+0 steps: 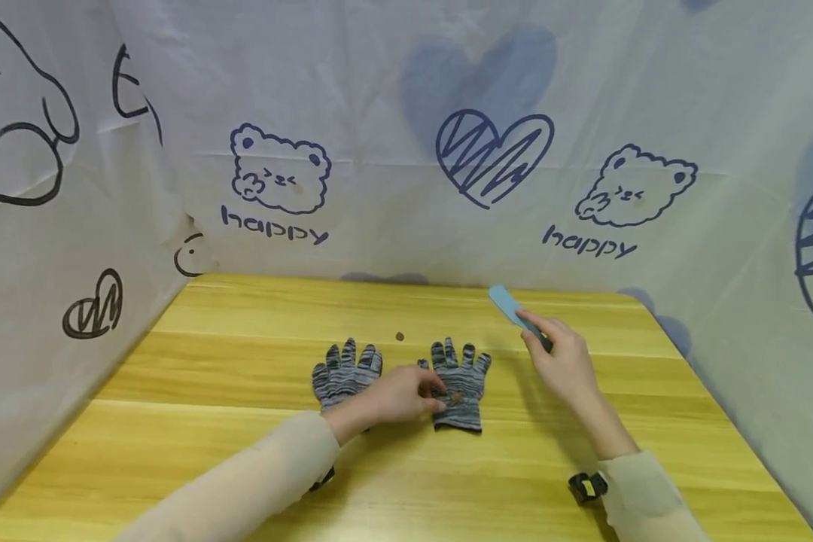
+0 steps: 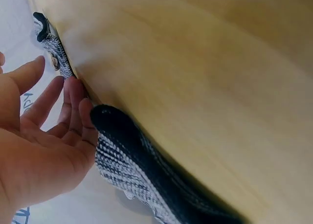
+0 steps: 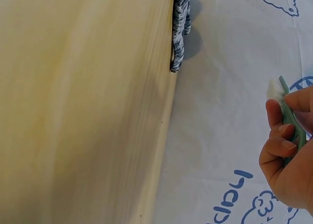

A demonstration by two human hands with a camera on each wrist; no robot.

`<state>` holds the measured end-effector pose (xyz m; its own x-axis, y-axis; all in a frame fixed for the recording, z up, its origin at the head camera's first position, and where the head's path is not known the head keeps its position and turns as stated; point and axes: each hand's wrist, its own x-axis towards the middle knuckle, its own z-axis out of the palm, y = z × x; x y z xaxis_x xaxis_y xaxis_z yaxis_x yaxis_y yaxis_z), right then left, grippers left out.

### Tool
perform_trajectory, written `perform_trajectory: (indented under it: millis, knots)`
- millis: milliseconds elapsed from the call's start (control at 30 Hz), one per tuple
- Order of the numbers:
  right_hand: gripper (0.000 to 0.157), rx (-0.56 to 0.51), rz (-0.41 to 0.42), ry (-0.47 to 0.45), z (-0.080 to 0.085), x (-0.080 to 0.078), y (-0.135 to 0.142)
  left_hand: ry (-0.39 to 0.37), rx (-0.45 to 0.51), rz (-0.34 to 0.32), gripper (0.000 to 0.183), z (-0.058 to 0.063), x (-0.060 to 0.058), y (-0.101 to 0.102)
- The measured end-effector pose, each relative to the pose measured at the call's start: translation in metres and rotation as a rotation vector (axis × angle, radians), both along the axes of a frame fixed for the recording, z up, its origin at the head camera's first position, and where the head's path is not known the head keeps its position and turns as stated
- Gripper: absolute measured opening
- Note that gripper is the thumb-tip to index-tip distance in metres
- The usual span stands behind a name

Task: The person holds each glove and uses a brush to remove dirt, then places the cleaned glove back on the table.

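My right hand (image 1: 564,363) grips a light blue-green brush (image 1: 504,302) by its handle, above the table to the right of the gloves. In the right wrist view, white bristles show on the brush (image 3: 287,109). The left hand (image 1: 403,393) hovers at the left edge of the right-side grey knitted glove (image 1: 466,376), its thumb apart from its loosely bent fingers. Close to those fingertips, a small brown patch or bit (image 1: 456,397) lies on that glove. Another grey knitted glove (image 1: 344,373) lies to the left, partly hidden by the left hand and forearm.
A small brown round piece (image 1: 400,336) lies on the wooden table (image 1: 244,361) behind and between the gloves. White cloth (image 1: 379,211) with printed bears and hearts hangs behind the table and along its sides. A black device (image 1: 587,488) sits at the right wrist.
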<state>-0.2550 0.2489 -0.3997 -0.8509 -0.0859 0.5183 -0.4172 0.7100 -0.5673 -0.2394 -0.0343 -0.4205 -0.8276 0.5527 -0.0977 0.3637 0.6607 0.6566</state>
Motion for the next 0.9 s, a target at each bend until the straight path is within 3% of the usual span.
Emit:
perform_trajectory:
  millis: [233, 333, 733, 900]
  knots:
    - [0.036, 0.006, 0.006, -0.017, -0.001, 0.001, -0.001, 0.162, -0.181, 0.009, 0.032, -0.003, 0.002, 0.005]
    - [0.035, 0.005, 0.009, -0.008, -0.002, 0.001, -0.002, 0.178, -0.196, 0.009, 0.027, -0.002, 0.003, 0.007]
    - [0.036, 0.016, 0.016, -0.009, -0.004, 0.0, -0.004, 0.011, -0.025, -0.029, 0.034, 0.0, 0.005, 0.012]
    - [0.035, 0.013, 0.014, -0.01, -0.004, 0.001, -0.004, -0.038, 0.075, 0.015, 0.015, -0.003, 0.003, 0.01]
